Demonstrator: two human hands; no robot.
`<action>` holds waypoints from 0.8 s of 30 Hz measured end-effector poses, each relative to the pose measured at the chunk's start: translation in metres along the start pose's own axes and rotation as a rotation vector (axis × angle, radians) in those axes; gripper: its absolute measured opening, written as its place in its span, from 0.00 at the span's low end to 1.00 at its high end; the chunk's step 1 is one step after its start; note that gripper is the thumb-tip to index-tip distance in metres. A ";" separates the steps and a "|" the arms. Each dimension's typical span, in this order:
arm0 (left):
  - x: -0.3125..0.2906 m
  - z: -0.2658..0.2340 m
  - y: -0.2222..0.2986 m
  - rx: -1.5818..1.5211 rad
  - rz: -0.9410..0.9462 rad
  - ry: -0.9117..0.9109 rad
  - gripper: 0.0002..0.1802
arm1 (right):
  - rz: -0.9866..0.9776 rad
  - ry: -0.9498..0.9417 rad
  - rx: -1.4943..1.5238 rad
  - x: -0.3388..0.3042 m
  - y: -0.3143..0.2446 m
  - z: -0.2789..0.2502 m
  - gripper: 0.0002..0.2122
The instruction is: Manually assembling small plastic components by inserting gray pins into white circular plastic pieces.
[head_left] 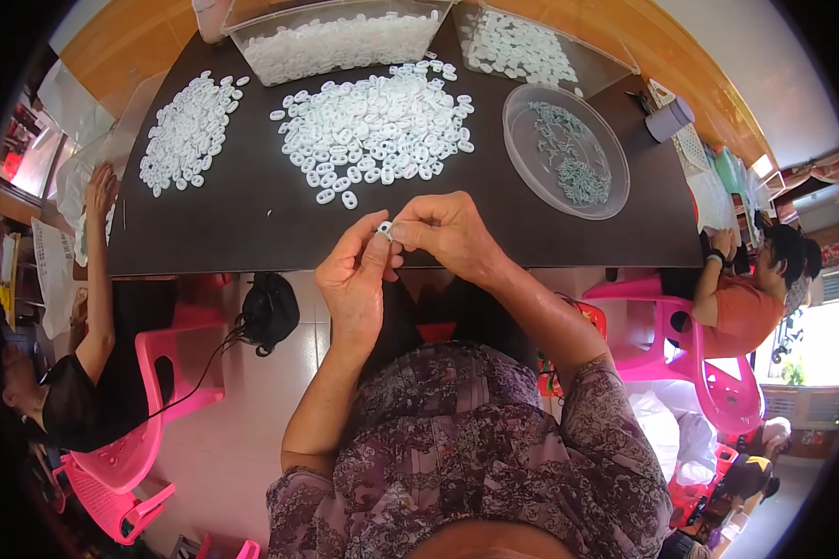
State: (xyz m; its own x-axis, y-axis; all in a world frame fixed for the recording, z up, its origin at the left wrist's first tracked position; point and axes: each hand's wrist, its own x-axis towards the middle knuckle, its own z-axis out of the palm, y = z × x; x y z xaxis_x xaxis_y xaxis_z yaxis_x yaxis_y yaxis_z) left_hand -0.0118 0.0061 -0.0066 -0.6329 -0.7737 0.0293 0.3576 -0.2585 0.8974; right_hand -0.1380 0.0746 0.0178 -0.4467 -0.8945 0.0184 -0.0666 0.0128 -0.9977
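Just above the table's near edge, my left hand (356, 270) pinches a small white oval plastic piece (384, 227) with holes in it. The fingertips of my right hand (447, 233) close on the same piece from the right. Whether a second small part sits between my right fingers is too small to tell. Beyond my hands lies a large heap of like white pieces (373, 126). To its right stands a round clear tray (513, 140) with small grey-green metal parts (583, 180) in it.
Another pile of white pieces (191, 130) lies at the left. Clear bins (252, 70) of pieces stand at the back. A grey cylinder (669, 121) is at the far right. Co-workers sit at both sides, on pink chairs (149, 410). A black bag (270, 312) hangs below the edge.
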 end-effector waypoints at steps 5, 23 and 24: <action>0.002 -0.003 -0.001 0.011 0.034 -0.012 0.12 | -0.041 0.044 -0.260 -0.005 0.002 0.004 0.06; 0.002 0.007 0.008 -0.049 -0.003 0.116 0.10 | -0.764 0.280 -0.734 -0.010 -0.003 0.015 0.12; 0.002 0.007 0.008 -0.046 -0.005 0.103 0.10 | -0.762 0.282 -0.734 -0.011 -0.002 0.015 0.12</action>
State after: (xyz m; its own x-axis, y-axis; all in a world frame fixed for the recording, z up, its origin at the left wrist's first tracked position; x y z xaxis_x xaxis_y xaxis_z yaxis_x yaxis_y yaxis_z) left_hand -0.0148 0.0062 0.0036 -0.5615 -0.8272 -0.0232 0.3868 -0.2871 0.8763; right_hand -0.1200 0.0776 0.0191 -0.2446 -0.6469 0.7223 -0.8859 -0.1537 -0.4377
